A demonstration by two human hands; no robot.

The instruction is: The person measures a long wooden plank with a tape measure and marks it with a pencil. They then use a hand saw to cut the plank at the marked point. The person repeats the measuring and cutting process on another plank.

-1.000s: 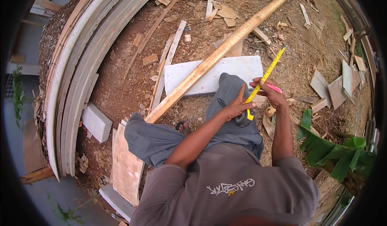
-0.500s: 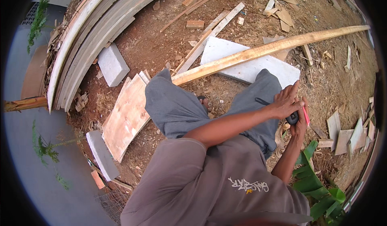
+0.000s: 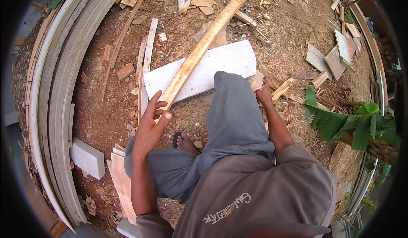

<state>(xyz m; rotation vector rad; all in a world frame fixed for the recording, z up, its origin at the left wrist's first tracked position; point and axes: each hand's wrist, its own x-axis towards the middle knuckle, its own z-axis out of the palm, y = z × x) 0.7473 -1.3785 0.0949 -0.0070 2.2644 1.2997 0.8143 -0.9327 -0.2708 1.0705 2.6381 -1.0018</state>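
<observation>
A long pale wooden batten [image 3: 204,42] lies slantwise across a white block slab [image 3: 229,63], its near end by my left knee. At that end is my left hand [image 3: 149,129], open, thumb and fingers apart; whether the fingertips touch the wood I cannot tell. To the right of my right knee, my right hand [image 3: 265,95] hangs low with its fingers closed round a small pink-red object [image 3: 257,89]. Most of that object is hidden by the fingers and the knee.
Long weathered boards [image 3: 63,80] are stacked along the left side. A white block [image 3: 88,158] and plywood sheets [image 3: 121,182] lie near my left leg. Wood offcuts [image 3: 335,55] and a green banana-like leaf [image 3: 348,125] are on the right. Thin strips and brick pieces litter the soil.
My hands were together on the right, with a black tool and a pink item. Now they are apart, the left by the batten's end, the right low. My view has turned right.
</observation>
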